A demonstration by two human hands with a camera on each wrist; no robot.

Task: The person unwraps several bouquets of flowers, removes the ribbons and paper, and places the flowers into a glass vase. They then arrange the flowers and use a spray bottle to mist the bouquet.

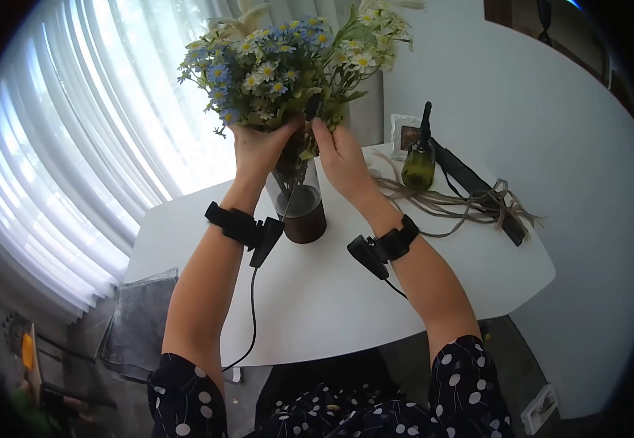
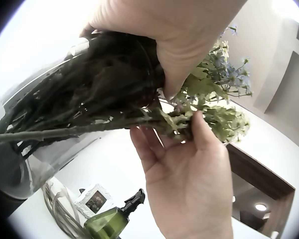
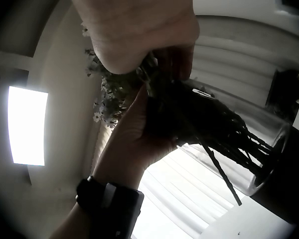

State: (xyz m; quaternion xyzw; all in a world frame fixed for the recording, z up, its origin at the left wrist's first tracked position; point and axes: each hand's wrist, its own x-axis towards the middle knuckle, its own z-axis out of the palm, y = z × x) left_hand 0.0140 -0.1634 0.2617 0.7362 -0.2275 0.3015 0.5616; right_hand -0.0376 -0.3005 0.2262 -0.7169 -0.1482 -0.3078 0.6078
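Note:
A glass vase (image 1: pixel 304 223) with a dark brown base stands on the white table, filled with stems. Blue and white daisy-like artificial flowers (image 1: pixel 262 69) fan out above it. My left hand (image 1: pixel 258 150) grips the bunch at the top of the vase, its thumb across the front in the left wrist view. On the other side my right hand (image 1: pixel 346 162) pinches a flower stem (image 2: pixel 55 133) just below its leaves. In the right wrist view that stem's lower end slants down along the outside of the glass. Leaves partly hide the fingertips of both hands.
To the right on the white table (image 1: pixel 375 306) are a green spray bottle (image 1: pixel 419 168), a small framed picture (image 1: pixel 397 135), tangled brownish strands (image 1: pixel 456 204) and a long black object (image 1: pixel 470 175). Sheer curtains (image 1: pixel 76 146) hang at the left. A grey chair (image 1: pixel 138 321) stands below them.

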